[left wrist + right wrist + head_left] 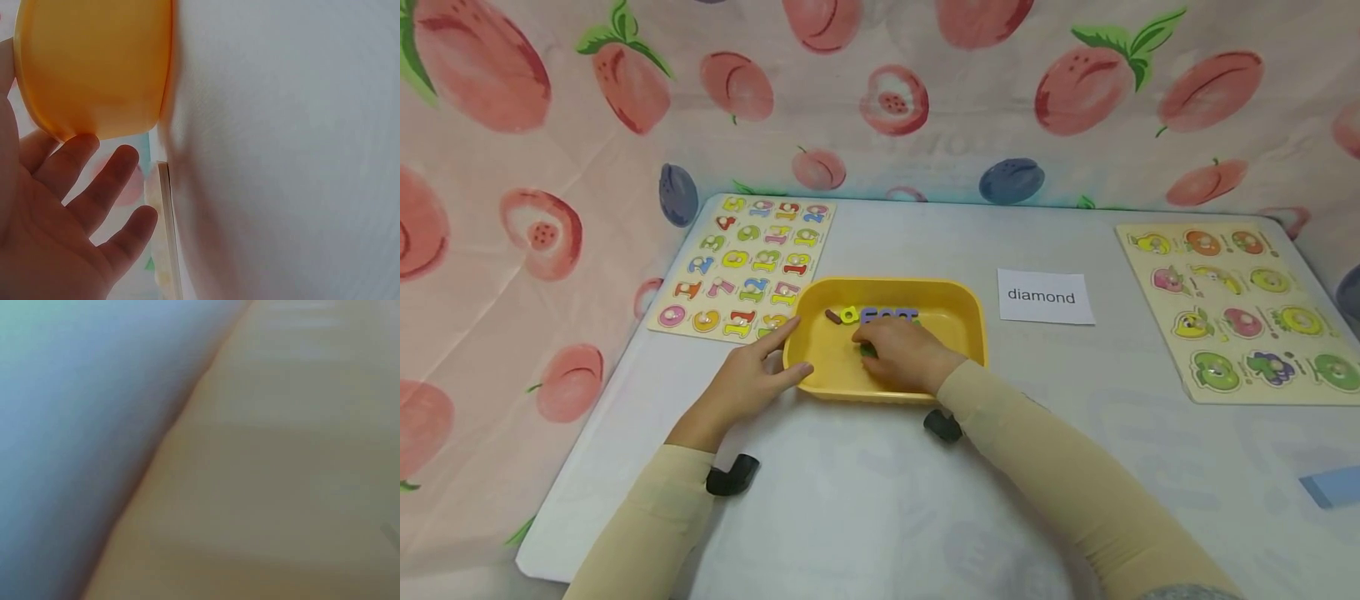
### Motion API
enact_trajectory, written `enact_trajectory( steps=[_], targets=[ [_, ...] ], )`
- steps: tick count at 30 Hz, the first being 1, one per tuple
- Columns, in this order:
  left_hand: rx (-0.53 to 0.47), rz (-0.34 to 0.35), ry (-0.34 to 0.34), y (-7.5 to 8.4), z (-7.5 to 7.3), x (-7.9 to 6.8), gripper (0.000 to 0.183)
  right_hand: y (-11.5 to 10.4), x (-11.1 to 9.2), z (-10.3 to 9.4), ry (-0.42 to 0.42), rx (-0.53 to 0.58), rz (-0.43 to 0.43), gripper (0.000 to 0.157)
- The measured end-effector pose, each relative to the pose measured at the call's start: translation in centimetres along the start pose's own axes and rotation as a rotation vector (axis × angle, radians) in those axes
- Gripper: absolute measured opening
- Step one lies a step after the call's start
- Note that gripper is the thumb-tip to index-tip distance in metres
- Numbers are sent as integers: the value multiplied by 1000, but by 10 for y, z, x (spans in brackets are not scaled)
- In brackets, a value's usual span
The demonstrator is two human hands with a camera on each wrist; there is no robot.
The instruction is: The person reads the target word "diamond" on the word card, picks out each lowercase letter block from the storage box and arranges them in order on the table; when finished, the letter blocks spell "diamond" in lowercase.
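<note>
A yellow plastic tray (970,333) sits in the middle of the table. My left hand (748,387) is at its left end, fingers spread and thumb over the rim. In the left wrist view, fingertips of the left hand (69,212) touch the tray's outer wall (100,62). My right hand (906,354) reaches inside the tray and pinches a small green piece (868,350) between thumb and fingers, mostly hidden. Beyond it lie purple letter pieces (868,314), a yellow ring-like piece (848,314) and a brown piece (832,317). The right wrist view is too blurred to show the hand.
A number puzzle board (748,271) lies behind the tray's left end. To the tray's right is a white card (1047,297) printed "diamond". Farther right is a fruit puzzle board (1243,312). A blue block (1332,487) lies near the right edge of the view.
</note>
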State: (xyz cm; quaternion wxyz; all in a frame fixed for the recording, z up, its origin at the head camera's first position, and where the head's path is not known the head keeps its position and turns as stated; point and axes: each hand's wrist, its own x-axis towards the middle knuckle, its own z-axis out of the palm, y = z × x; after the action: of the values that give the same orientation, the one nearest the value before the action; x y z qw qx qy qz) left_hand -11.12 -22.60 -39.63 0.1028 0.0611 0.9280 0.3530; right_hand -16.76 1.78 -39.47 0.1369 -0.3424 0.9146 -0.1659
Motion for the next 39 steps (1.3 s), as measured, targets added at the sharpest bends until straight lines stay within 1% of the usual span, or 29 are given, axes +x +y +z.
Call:
enact_trajectory(
  steps=[3,8,13,17,24,33,39],
  targets=[
    [2,-6,0,1,0,0,79,1,-1,0,9,23,-5,32],
    [3,-15,0,1,0,-1,78,3,-1,0,56,61,-13,27],
    [3,-12,2,1,0,-1,78,2,-2,-1,66,103,25,28],
    [1,-7,4,0,1,0,78,1,-2,-3,67,108,60,31],
    [12,-8,4,-1,1,1,78,3,-2,-5,107,92,78,31],
    [14,-3,8,0,1,0,79,3,-1,-8,87,90,118,35],
    [20,-6,9,0,1,1,79,4,-1,-7,97,103,124,33]
  ],
)
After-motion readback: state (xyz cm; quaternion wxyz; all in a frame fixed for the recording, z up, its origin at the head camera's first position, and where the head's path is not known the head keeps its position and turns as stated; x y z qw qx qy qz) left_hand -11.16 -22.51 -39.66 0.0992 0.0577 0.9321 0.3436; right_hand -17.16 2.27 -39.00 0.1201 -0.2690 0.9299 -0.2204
